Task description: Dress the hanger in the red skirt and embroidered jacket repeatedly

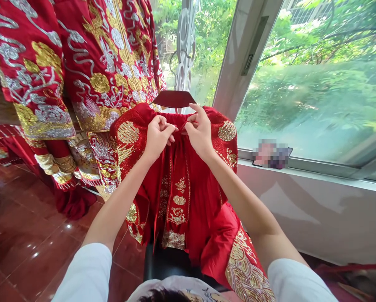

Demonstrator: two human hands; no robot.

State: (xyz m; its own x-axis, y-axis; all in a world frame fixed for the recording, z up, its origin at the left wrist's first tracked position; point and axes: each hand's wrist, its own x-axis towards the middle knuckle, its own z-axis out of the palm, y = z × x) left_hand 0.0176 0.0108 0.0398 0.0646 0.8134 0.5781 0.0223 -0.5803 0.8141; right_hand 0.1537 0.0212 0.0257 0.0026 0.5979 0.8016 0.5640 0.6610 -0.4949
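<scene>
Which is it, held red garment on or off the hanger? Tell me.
On: the red garment drapes from the dark hanger showing at its neckline.

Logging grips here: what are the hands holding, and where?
The left hand and right hand pinch the red garment at its neckline's middle, below the hanger.

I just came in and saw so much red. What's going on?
A person's left hand and right hand, close together, are pinching a gold-embroidered red garment near its top front. It is on a dark red hanger by the window. The detail at the pinch is too small to make out. More embroidered garments hang nearby.
</scene>
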